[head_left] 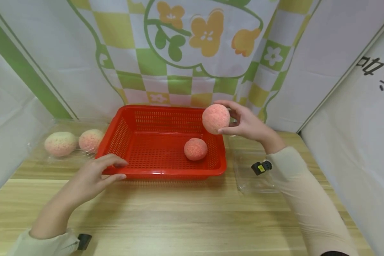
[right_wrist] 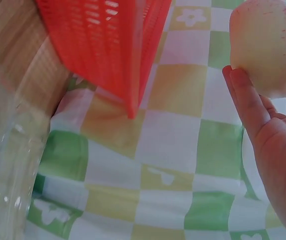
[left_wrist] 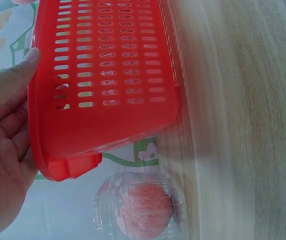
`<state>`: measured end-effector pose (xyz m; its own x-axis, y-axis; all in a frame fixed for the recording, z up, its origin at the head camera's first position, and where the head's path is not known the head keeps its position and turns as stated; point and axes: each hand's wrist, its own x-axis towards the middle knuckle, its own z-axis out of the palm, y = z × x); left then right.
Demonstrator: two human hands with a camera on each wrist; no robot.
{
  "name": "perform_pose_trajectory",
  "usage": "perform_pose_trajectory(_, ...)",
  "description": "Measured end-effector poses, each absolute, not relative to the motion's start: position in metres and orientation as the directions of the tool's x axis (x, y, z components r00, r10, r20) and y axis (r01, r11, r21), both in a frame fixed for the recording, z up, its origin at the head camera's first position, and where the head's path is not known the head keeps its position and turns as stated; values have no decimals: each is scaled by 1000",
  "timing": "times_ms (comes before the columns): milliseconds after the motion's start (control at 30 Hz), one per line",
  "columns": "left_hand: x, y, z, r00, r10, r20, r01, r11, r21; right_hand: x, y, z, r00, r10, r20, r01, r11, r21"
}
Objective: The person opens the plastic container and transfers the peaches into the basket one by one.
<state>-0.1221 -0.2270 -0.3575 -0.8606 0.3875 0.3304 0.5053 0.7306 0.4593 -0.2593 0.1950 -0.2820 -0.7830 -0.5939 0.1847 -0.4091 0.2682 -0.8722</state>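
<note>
My right hand holds a pink peach above the right end of a red plastic basket, fingers and thumb around its side. The right wrist view shows this peach's pale cream side. Inside the basket, towards the right, lies another pink peach. With my left hand I grip the basket's rim at its front left corner. In the left wrist view the thumb is at the rim's outer edge and the other fingers are partly hidden behind it.
Left of the basket, a clear plastic tray holds two peaches, one partly behind the basket's edge. A second clear tray stands right of the basket, under my right forearm. A checked curtain hangs close behind, and white walls stand on both sides.
</note>
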Motion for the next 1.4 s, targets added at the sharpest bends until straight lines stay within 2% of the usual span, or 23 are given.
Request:
perform_pose_trajectory(300, -122, -226, -360, -848, 385, 363, 522, 723, 452, -270, 166, -275, -765, -617, 182, -401, 237, -885)
perform_pose_trajectory(600, -123, -225, -361, -862, 358, 360, 498, 736, 458, -282, 131, -267, -723, -661, 199, -462, 249, -851)
perform_pose_trajectory(967, -122, -226, -361, -867, 354, 351, 487, 754, 440, -295, 73, -270, -613, -762, 210, -511, 180, -840)
perform_pose_trajectory(1200, -126, -228, -355, -877, 381, 293, 478, 756, 447, -305, 46, -281, -605, -778, 170, -536, 240, -810)
perform_pose_trajectory(1400, -127, -230, -351, -899, 372, 234, 439, 766, 470, -311, 29, -298, -609, -789, 79, -528, 329, -783)
